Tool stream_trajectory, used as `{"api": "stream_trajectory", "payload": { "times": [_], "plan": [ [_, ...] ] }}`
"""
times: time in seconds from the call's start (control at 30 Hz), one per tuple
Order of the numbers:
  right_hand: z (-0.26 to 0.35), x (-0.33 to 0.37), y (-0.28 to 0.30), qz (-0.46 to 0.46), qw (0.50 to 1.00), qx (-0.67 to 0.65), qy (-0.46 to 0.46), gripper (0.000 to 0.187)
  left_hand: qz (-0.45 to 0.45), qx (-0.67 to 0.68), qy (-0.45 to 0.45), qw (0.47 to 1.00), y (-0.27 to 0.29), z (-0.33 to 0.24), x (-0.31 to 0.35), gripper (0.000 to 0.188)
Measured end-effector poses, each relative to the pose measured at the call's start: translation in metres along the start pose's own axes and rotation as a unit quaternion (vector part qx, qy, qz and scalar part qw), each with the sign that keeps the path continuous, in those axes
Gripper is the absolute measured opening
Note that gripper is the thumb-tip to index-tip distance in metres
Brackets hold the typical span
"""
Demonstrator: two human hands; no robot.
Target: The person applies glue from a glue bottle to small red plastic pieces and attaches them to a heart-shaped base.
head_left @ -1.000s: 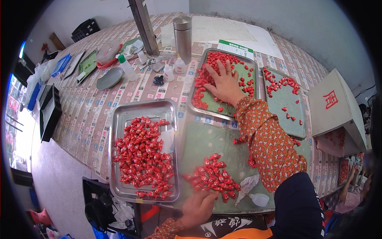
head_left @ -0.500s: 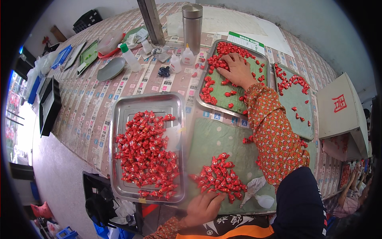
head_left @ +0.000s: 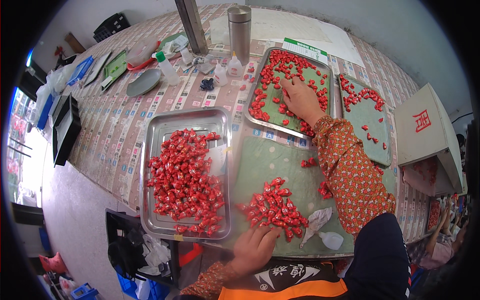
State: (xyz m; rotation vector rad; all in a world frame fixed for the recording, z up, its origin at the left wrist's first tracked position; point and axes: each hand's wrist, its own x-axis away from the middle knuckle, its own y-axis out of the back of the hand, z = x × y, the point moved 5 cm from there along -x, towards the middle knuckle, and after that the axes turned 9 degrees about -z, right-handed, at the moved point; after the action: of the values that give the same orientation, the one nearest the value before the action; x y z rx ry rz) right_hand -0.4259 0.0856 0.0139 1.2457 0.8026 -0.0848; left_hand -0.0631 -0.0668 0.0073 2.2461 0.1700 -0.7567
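Observation:
My right hand (head_left: 303, 101) is over a metal tray (head_left: 260, 119) lined in green, among small rounded red pieces (head_left: 289, 59). Its fingers are bent and drawn together; whatever is between the fingertips is too small to make out. At the near edge of a green mat (head_left: 250, 162), my left hand (head_left: 255, 248) has its fingers bent together, tips beside a loose pile of small red figures (head_left: 278, 207) with pale markings. What those fingertips hold, if anything, is hidden. Left of the mat, a larger metal tray (head_left: 150, 220) carries a big heap of similar red figures (head_left: 182, 177).
A green board (head_left: 362, 127) with red pieces lies right of the lined tray, near a white box (head_left: 425, 125). Squeeze bottles (head_left: 235, 65), a steel flask (head_left: 240, 35) and a grey plate (head_left: 143, 82) stand behind. Crumpled tissue (head_left: 318, 220) and a white bottle (head_left: 330, 240) rest on the mat.
My right hand was spread flat over the red pieces; its fingers have curled in, and the pieces around it lie more scattered. My left hand stays by the pile. The view has shifted slightly.

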Motion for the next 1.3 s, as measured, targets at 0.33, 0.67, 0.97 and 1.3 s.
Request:
{"api": "stream_trajectory", "payload": {
  "times": [0.33, 0.67, 0.97, 1.3],
  "plan": [
    [-0.03, 0.02, 0.05, -0.074, 0.955, -0.264, -0.115, 0.017, -0.011, 0.012, 0.013, 1.0, 0.001, -0.007, 0.001, 0.024],
    [-0.066, 0.175, 0.178, 0.052, 0.732, -0.503, -0.456, 0.014, -0.024, 0.011, -0.004, 1.0, -0.004, -0.005, -0.003, 0.021],
    [-0.059, 0.295, 0.23, -0.042, 0.953, -0.094, -0.286, 0.022, -0.039, 0.022, 0.003, 0.999, -0.004, -0.011, 0.001, 0.012],
    [-0.042, 0.289, 0.231, -0.016, 0.978, 0.064, -0.196, 0.026, -0.03, 0.005, 0.023, 0.999, -0.006, -0.012, 0.003, 0.01]
  ]
}}
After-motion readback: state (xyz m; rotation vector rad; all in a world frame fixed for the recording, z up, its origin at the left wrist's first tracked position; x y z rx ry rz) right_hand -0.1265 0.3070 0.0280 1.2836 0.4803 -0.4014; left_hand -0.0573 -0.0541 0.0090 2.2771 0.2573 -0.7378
